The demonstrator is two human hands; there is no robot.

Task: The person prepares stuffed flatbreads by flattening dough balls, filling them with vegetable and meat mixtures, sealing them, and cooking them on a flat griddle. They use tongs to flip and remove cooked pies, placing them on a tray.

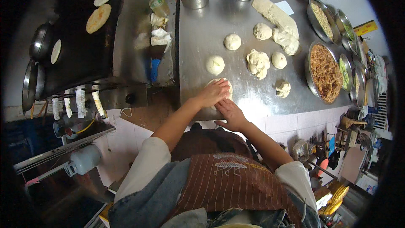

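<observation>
My left hand (214,94) lies flat on a round of flattened dough (230,93) near the steel table's front edge. My right hand (232,114) meets it from the right, its fingertips at the dough's near side and against my left fingers. Most of the round is hidden under both hands. Just beyond sits a smooth dough ball (215,65), with another ball (232,42) farther back. To the right are a folded dough lump (258,64), a third ball (279,60) and a small torn piece (283,89).
A long dough slab (275,15) lies at the back of the steel table (202,31). A bowl of brown filling (324,72) stands at the right among several other bowls. On the left, flatbreads (98,19) rest on a dark griddle (79,47). A blue-handled scraper (155,69) lies between.
</observation>
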